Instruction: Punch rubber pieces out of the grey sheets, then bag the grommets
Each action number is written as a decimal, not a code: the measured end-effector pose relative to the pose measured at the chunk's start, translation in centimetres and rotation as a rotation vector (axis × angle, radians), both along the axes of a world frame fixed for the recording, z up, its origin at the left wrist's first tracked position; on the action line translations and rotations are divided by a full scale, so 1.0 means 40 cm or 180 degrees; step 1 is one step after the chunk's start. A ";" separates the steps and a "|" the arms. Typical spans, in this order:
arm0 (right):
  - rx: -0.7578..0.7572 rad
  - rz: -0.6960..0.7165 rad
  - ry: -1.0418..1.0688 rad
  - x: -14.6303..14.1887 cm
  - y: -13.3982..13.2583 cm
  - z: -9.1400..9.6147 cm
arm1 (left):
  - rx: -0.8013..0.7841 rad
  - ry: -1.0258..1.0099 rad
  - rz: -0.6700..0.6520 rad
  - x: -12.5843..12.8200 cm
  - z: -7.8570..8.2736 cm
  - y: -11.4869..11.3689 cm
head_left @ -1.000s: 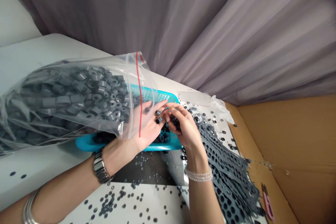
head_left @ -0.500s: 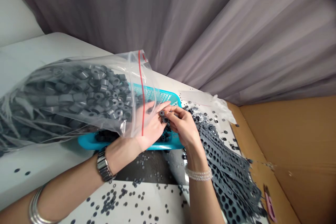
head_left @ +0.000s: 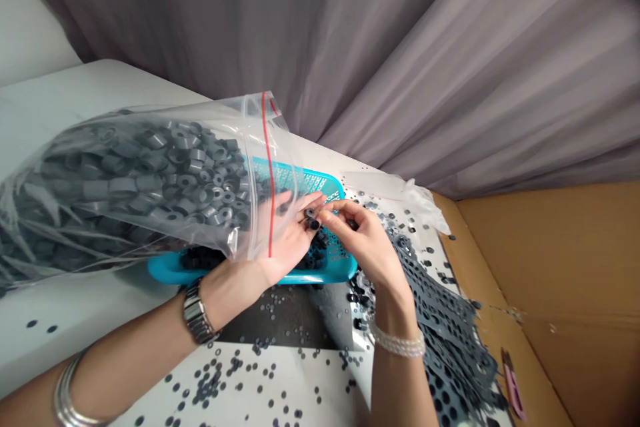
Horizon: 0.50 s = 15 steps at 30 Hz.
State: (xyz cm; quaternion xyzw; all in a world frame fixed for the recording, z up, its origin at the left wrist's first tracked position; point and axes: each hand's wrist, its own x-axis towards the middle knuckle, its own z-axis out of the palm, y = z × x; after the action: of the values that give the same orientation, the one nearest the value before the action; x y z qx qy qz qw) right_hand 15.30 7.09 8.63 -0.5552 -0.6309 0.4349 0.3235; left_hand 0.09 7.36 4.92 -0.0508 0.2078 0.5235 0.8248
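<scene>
My left hand [head_left: 287,240] lies palm up with its fingers stretched out, partly seen through the mouth of a clear zip bag [head_left: 150,180]. The bag is full of short grey plastic tubes. Small grey ring-shaped spacers [head_left: 310,213] rest at the fingers of this hand. My right hand [head_left: 367,237] is beside them, its thumb and forefinger pinched close to the left fingertips. Something dark shows between its curled fingers, too hidden to name. Below both hands is a turquoise perforated basket [head_left: 320,276] with dark small parts in it.
Punched dark grey sheets [head_left: 450,327] lie to the right, with pink-handled scissors [head_left: 513,387] beyond. Small dark discs [head_left: 207,387] are scattered over the white table [head_left: 280,373]. A crumpled clear bag [head_left: 425,207] lies near the cardboard [head_left: 550,280]. A grey curtain [head_left: 300,27] hangs behind.
My right hand has shifted a little to the right and its fingers have drawn back from the spacers. The left hand and the bag stay almost where they were.
</scene>
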 end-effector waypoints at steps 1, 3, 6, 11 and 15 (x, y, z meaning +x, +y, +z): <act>0.0129 0.0059 -0.0202 -0.002 -0.005 0.006 | 0.0011 0.0007 -0.0023 0.000 0.004 0.000; 0.0299 0.0127 -0.0464 -0.009 -0.011 0.013 | 0.0010 0.0016 -0.0079 0.001 0.011 0.001; 0.0301 0.0104 -0.0502 -0.015 -0.010 0.009 | -0.0011 -0.0003 -0.0105 0.005 0.012 0.002; -0.0632 0.0063 0.0855 0.000 0.012 -0.026 | -0.0035 -0.0039 0.0023 0.004 -0.003 0.002; -0.1407 0.0191 0.2341 0.017 0.033 -0.055 | -0.0062 -0.0140 0.0091 0.008 0.006 0.001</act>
State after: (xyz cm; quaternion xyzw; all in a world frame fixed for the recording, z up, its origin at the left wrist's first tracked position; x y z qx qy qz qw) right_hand 15.97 8.42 6.42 -0.4005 -0.3811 0.7378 0.3873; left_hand 0.42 7.41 5.16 -0.0734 0.1939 0.5319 0.8210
